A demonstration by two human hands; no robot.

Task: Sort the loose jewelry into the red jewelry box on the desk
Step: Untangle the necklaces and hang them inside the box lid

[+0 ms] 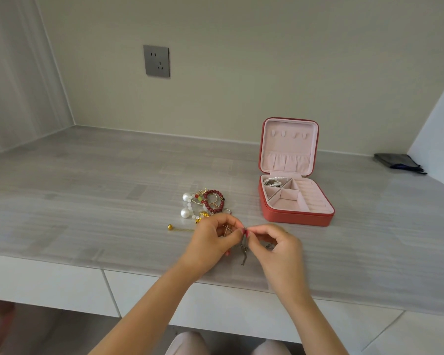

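Both my hands pinch a dangling earring [244,248]: left hand [212,239], right hand [274,243]. They're just in front of the red jewelry box [296,219], which stands open.

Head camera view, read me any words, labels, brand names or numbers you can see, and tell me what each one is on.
None can be read in this view.
Red jewelry box: no lettering shows on its shell or pink lining.
Wall socket: only plug holes, no markings visible.
Dark pouch: no print visible; too small to be sure.
Loose jewelry: no tags seen.

No readable text, labels, brands or numbers on anything in view.
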